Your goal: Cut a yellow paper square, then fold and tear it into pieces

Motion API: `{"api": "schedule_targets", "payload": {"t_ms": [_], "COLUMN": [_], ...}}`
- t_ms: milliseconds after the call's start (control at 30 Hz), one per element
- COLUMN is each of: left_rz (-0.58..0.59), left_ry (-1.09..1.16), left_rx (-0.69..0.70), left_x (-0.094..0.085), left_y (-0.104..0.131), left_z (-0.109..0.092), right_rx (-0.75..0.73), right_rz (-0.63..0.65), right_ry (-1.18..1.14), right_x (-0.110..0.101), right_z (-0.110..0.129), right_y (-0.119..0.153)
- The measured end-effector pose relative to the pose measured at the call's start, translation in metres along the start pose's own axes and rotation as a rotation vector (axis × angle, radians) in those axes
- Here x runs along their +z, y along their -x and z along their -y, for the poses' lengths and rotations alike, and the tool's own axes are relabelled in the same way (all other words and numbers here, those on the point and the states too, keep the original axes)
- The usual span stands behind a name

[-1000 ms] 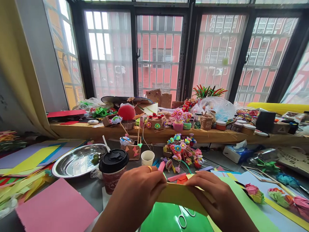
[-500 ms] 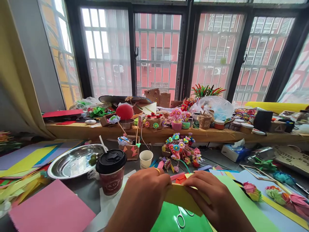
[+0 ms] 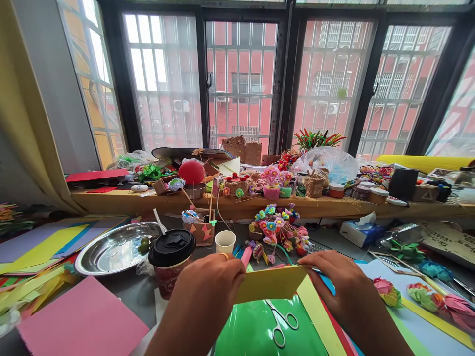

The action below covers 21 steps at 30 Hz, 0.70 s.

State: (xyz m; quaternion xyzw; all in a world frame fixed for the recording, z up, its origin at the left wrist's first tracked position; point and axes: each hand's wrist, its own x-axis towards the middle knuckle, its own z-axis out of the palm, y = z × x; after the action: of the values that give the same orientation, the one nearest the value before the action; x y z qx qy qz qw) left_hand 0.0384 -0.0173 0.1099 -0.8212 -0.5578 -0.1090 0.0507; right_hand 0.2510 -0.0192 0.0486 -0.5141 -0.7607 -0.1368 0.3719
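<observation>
Yellow scraps (image 3: 40,291): far L of frame, loose pile on counter (image 3: 129,299), just beside metal dish.
Pink paper (image 3: 83,321): lower L, flat on counter, one corner pointing up-frame.
Metal dish (image 3: 107,249): L of frame, above pink paper; shiny, oval in view.
Green fruits (image 3: 144,244): in dish, R side, nr the cup.
Dark red cup (image 3: 171,272): L of ctr, upright, blk lid (image 3: 172,246); white stick (image 3: 160,221) leaning behind it.
Cardboard box (image 3: 200,233): behind cup, nr ctr; holds sticks & crumpled white/blue paper, orange-pink cutouts on front.
L hand (image 3: 213,282): lower ctr, ring on one finger; fingers closed, pinching yellow paper's L end.
White cup (image 3: 224,241): ctr, upright, open top, just above L hand in frame.
Yellow paper (image 3: 272,284): lower ctr, betw. the 2 hands, raised over green sheet (image 3: 256,331), long side running across.
Flower bunch (image 3: 278,225): ctr, on counter under sill (image 3: 237,207); multicol. blooms on thin stems.
Scissors (image 3: 284,324): lower ctr, on green sheet, handles twd bottom R.
R hand (image 3: 339,279): lower R of ctr, fingertips at paper's upper R corner; can't tell if pinching or just touching.
Tissue box (image 3: 359,232): R of frame, blue/white, tissue out of top.
Paper flowers (image 3: 425,296): far R, pink/green, on/nr pale blue sheet.
</observation>
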Motion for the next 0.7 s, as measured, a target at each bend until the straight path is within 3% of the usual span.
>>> {"api": "schedule_targets", "payload": {"t_ms": [100, 167, 333, 433, 700], "left_rz": [-0.001, -0.009, 0.007, 0.002, -0.091], "left_ry": [0.036, 0.059, 0.143, 0.182, 0.051], "left_rx": [0.139, 0.207, 0.251, 0.193, -0.163], "left_x": [0.01, 0.015, 0.014, 0.006, -0.007], "left_y": [-0.002, -0.003, -0.001, 0.001, 0.013], "left_z": [-0.01, -0.016, -0.015, -0.003, 0.029], "right_rx": [-0.102, -0.121, -0.13, -0.119, -0.082], "right_rz": [-0.04, 0.015, 0.069, 0.071, 0.105], "right_ry": [-0.103, -0.268, -0.382, -0.327, -0.159], "right_x": [0.0, 0.002, 0.01, 0.007, 0.002], "right_z": [0.015, 0.025, 0.03, 0.024, 0.015], "right_y": [-0.002, -0.003, -0.002, -0.001, -0.001]}}
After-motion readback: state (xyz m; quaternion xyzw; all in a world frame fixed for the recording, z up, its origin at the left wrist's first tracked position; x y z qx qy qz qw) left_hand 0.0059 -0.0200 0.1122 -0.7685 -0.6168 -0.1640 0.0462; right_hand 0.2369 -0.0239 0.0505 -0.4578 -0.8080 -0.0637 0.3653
